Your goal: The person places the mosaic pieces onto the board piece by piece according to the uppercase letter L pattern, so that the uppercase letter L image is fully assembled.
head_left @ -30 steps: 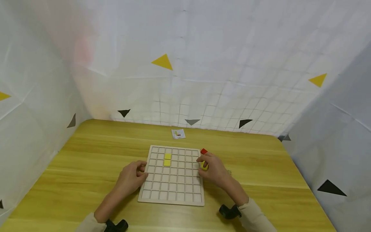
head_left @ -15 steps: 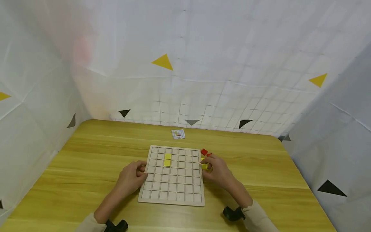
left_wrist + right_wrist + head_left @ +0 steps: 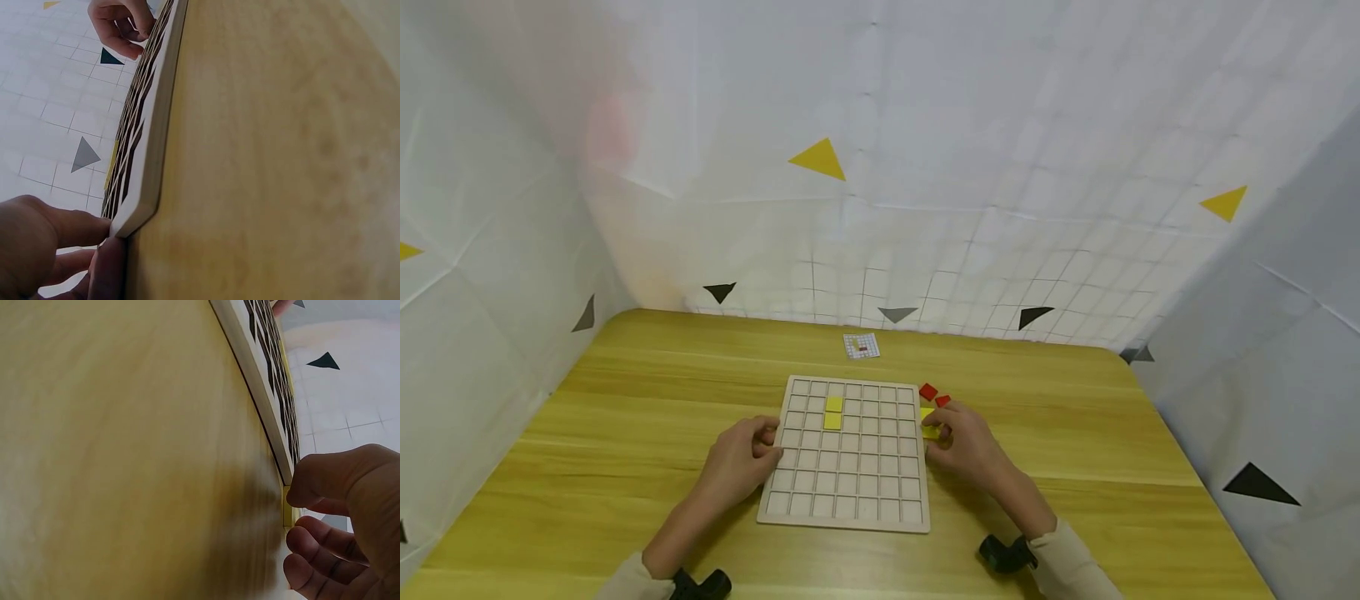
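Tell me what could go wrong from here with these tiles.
The right hand, at the loose yellow tiles beside the grid board, might bump the nearby red tiles. The left hand, touching the board's left edge, could shift it if it pushes.

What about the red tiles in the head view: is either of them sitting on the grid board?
No, both red tiles lie on the table, just past the right edge of the grid board.
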Motion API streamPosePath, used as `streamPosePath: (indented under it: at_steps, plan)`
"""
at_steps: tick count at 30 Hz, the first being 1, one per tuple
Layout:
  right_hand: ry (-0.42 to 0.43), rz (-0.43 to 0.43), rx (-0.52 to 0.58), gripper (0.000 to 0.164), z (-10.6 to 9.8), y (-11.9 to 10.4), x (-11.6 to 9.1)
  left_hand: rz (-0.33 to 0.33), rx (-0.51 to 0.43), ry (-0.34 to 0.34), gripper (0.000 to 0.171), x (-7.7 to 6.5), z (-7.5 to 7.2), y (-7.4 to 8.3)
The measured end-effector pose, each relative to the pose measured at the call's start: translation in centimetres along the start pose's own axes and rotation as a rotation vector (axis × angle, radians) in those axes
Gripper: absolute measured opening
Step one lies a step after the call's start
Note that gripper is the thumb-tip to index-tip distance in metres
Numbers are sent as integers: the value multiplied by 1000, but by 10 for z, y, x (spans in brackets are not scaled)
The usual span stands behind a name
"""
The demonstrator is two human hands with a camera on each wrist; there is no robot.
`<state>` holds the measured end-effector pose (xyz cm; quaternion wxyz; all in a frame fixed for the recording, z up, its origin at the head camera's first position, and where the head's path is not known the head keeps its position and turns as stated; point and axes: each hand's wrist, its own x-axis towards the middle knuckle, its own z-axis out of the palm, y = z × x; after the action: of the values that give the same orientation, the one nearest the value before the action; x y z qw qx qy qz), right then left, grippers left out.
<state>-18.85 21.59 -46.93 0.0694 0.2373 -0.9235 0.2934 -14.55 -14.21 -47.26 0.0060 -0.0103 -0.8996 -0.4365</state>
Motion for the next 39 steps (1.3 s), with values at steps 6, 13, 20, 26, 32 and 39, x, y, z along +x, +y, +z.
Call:
streamPosePath:
  at_steps: [6,13,20,26,32,39]
  plan:
    - [-6,8,-3,26,0,0,0,7,-3,0,43,-1,-1,-1]
    - [-24,61,-3,28,-2,1,-2,3,-7,-3,43,-1,-1,-2]
    - [-17,76,-17,28,1,8,-2,-4,-19,-10,43,-1,-1,-1]
    - [-20,57,-14,28,2,10,-2,1,-13,-4,43,-1,0,-1]
    - [-19,64,-13,27,1,10,-3,5,-10,-5,43,-1,0,-1]
    - [-26,79,-4,27,-1,7,-4,4,-11,-5,42,0,0,-2]
